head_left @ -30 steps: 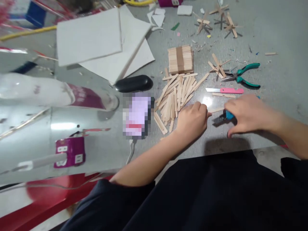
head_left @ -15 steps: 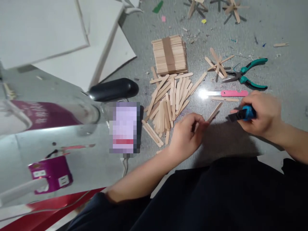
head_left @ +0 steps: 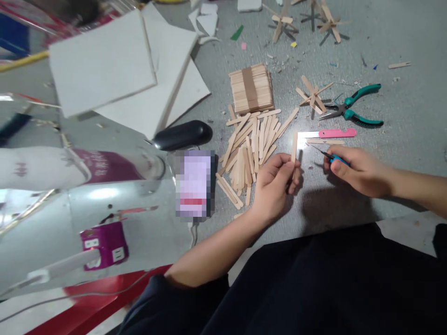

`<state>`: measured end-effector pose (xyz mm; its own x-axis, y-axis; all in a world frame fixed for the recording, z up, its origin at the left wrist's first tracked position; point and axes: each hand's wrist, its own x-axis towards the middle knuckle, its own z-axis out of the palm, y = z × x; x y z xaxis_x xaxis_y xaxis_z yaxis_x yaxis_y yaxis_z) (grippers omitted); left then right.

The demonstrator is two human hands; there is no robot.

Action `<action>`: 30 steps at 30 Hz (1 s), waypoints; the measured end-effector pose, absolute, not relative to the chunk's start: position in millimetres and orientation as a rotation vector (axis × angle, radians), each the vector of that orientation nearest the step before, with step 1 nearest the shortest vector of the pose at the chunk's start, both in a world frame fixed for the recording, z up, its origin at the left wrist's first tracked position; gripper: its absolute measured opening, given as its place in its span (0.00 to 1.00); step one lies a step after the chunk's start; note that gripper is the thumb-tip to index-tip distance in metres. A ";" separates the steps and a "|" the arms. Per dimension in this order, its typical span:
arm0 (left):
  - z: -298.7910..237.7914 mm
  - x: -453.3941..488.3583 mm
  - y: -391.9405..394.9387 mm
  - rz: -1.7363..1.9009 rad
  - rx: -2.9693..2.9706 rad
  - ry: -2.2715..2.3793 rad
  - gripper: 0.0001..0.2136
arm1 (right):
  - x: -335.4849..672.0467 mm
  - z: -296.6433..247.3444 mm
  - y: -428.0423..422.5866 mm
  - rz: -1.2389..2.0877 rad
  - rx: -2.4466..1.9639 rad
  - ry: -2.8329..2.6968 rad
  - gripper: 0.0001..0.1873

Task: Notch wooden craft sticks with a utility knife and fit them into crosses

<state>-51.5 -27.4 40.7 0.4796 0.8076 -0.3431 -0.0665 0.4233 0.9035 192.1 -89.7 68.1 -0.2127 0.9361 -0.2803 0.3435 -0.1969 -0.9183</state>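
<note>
My left hand is closed on a single wooden craft stick, which it holds nearly upright just right of a loose pile of craft sticks. My right hand grips a blue-handled cutter whose thin blade points left toward the stick. A pink utility knife lies on the grey surface just beyond both hands. Green-handled pliers rest behind it, next to a star-shaped stick assembly.
A taped bundle of sticks lies behind the pile. White foam boards are at the back left, a black object and a phone to the left. A purple power strip sits at lower left. More stick stars lie far back.
My left hand has turned the stick from a slant to nearly upright. My right hand has dropped lower and closer to it, the cutter now pointing left with a thin blade showing.
</note>
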 end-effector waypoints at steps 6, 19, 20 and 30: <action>38.0 -31.7 -20.3 0.753 0.929 0.958 0.18 | 194.1 51.5 -65.8 1.881 -1.265 -1.158 0.38; 25.2 -51.2 -38.9 0.797 1.171 0.982 0.17 | 205.1 69.9 -74.0 1.844 -1.234 -1.498 0.29; 24.0 -54.8 -39.6 0.803 1.201 0.993 0.16 | 205.4 71.7 -73.8 1.811 -1.255 -1.529 0.30; 29.0 -65.6 -35.8 0.881 1.327 1.078 0.13 | 206.8 73.1 -72.4 1.715 -1.363 -1.802 0.25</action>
<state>-65.6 -35.8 29.0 0.2951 0.9501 -0.1011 0.0900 0.0777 0.9929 206.8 -72.4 73.1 -0.5027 0.7778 -0.3772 0.4152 -0.1655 -0.8945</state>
